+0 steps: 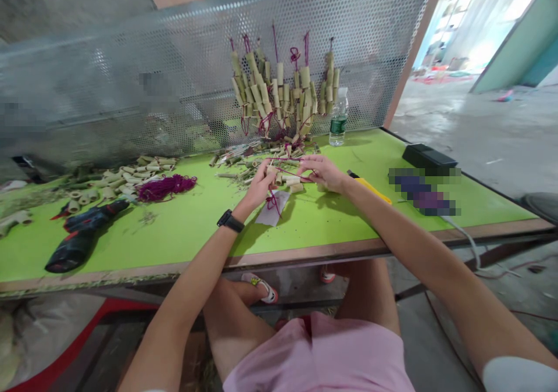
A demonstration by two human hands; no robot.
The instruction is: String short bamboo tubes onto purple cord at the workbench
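A purple cord (283,170) runs between my two hands above the green tabletop. My left hand (262,181), with a black watch on its wrist, is closed on the cord and perhaps on a small bamboo piece at its fingertips. From beneath it, loose purple loops hang over a white paper scrap (273,207). On the other side, my right hand (321,173) pinches the cord with bent fingers. Short cut bamboo pieces (295,186) lie just below and between the hands.
Strung bamboo bundles (281,89) hang on the perforated metal panel behind. A water bottle (338,118), yellow cutter (372,189) and black box (429,158) stand or lie rightward. Leftward are a purple cord heap (165,188), bamboo tubes (131,174) and a power drill (85,235).
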